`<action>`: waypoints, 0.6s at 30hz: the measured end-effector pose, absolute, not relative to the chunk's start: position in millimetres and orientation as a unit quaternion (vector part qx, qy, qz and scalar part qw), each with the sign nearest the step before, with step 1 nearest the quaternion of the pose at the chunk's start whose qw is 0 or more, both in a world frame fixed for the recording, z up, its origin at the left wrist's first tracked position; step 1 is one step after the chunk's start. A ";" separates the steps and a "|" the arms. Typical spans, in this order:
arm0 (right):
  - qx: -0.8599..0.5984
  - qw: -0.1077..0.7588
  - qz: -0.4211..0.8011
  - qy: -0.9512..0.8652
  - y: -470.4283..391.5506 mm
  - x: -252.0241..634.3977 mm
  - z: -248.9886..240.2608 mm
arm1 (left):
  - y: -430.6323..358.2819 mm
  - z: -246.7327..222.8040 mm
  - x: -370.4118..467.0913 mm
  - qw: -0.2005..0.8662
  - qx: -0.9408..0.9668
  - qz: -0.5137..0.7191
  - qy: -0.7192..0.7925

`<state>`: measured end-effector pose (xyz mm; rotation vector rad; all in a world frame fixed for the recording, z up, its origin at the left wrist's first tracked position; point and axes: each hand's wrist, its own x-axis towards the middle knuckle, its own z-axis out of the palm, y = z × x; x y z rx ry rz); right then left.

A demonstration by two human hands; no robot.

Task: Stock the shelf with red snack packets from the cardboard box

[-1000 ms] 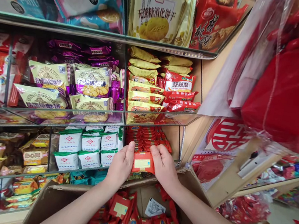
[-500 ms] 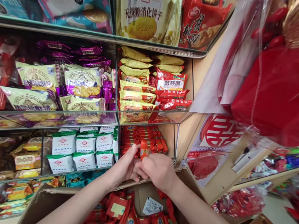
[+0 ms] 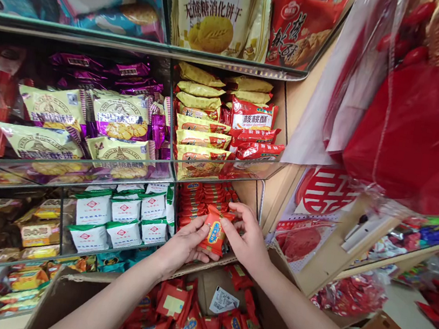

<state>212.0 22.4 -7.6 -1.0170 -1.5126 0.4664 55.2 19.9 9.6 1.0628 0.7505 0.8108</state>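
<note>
Between my two hands is a small red snack packet (image 3: 215, 232) with a blue and yellow label facing me. My left hand (image 3: 188, 239) grips its left side, thumb on the front. My right hand (image 3: 245, 234) touches its upper right side with the thumb, its fingers bent behind. Just beyond, rows of stacked red packets (image 3: 194, 200) fill part of a shelf compartment. Below my wrists stands an open cardboard box (image 3: 74, 296) with many loose red packets (image 3: 190, 328) and a white printed label (image 3: 224, 301) in it.
White packets with green edges (image 3: 123, 235) stand left of my hands. Above, a clear shelf edge (image 3: 222, 171) fronts yellow and red walnut cookie packs (image 3: 201, 156). A wooden side panel (image 3: 280, 195) bounds the compartment on the right. Red wrapped goods (image 3: 420, 127) hang at upper right.
The packet, mostly covered by my fingers before, has turned to show its label. My right hand has opened out from a closed grip and shifted to the packet's right side.
</note>
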 end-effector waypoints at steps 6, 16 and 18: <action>-0.388 0.485 0.481 -0.618 27.7 212.8 -11.6 | 18.4 6.4 59.9 0.651 0.528 0.376 0.395; -0.533 0.412 0.176 -0.717 106.7 200.9 15.1 | 25.0 -0.7 60.4 0.579 0.579 0.333 0.467; -0.532 0.365 0.119 -0.755 129.5 189.7 19.4 | 24.9 -2.8 60.0 0.573 0.596 0.322 0.461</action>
